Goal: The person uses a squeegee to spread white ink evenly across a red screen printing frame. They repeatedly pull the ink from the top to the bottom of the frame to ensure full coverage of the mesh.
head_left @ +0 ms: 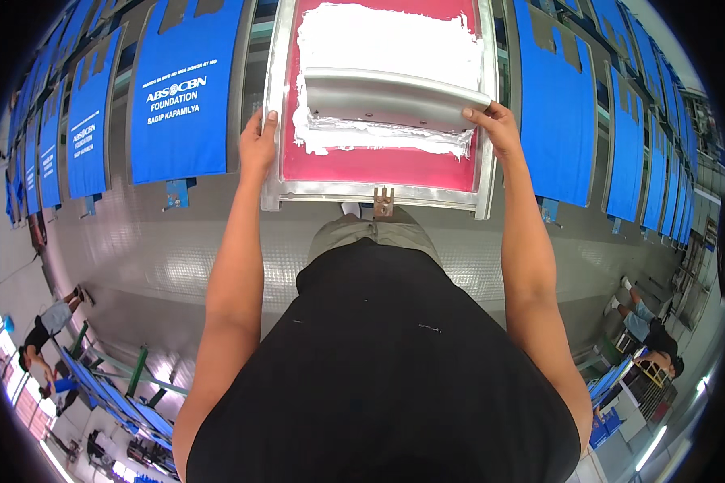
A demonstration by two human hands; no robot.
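- As viewed from the head camera, the sole view, the squeegee [395, 85] lies crosswise inside the metal frame [330, 191], ahead of the wearer's torso.
- Right hand [499, 133]: pinching the squeegee's right end, thumb on the near face, fingers behind.
- Left hand [258, 145]: closed on the frame's left rail, thumb on top, fingers along the outer side. The squeegee's left end has no hand on it.
- White paste [387, 36] lies thick beyond the blade and in a ragged band on the near side; red mesh [338, 167] shows bare below. Blade contact with the mesh cannot be determined.
- Blue panels [187, 137] stand in rows on both sides, near the frame.
- Risk, uneven pressure: with one end held, the far end could swing or lift, leaving streaks, in my judgement.
- Risk, fouling: the right fingers are near paste and rail; a slip could smear both.
- Risk, shifting: should the left hold slacken, a sideways push might nudge the frame out of line.
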